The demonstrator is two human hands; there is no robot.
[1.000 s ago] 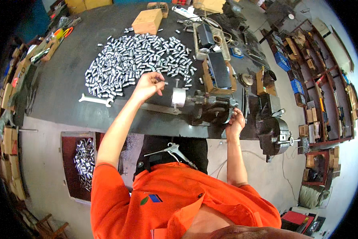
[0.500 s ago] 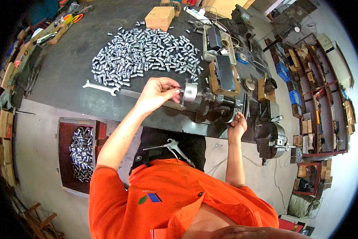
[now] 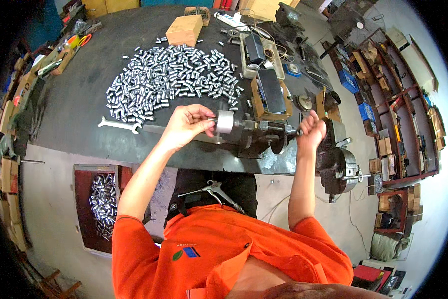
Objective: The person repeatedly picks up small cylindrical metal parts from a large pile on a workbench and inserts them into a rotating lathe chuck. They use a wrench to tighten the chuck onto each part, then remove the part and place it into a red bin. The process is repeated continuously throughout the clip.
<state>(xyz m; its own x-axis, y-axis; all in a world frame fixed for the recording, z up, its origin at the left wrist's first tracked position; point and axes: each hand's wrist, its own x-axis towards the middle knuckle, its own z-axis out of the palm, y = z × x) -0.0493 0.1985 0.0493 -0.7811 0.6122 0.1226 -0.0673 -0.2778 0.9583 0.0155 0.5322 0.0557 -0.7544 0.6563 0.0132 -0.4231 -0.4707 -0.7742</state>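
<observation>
At the near edge of the dark bench is a small bench machine [image 3: 264,130], with a bright metal drum [image 3: 225,121] at its left end and a dark wheel [image 3: 280,144] toward its right. My left hand [image 3: 186,125] is closed, thumb and fingertips pinching a thin metal rod [image 3: 212,119] against the drum's left face. By the machine's right end, my right hand [image 3: 310,130] is raised with its fingers curled. What those fingers hold is hidden. Beyond the left hand spreads a heap of short shiny metal sleeves [image 3: 169,74].
An open-ended wrench [image 3: 119,125] lies left of my left hand. Below the bench edge, a red box [image 3: 84,214] holds more sleeves. A wooden block [image 3: 184,30] stands behind the heap, a bench vise [image 3: 338,172] at right. An air blow gun [image 3: 215,191] lies across my lap.
My right hand has risen from beside the wheel's lower rim to the machine's right end. My left hand stays at the drum. The whole view has shifted slightly.
</observation>
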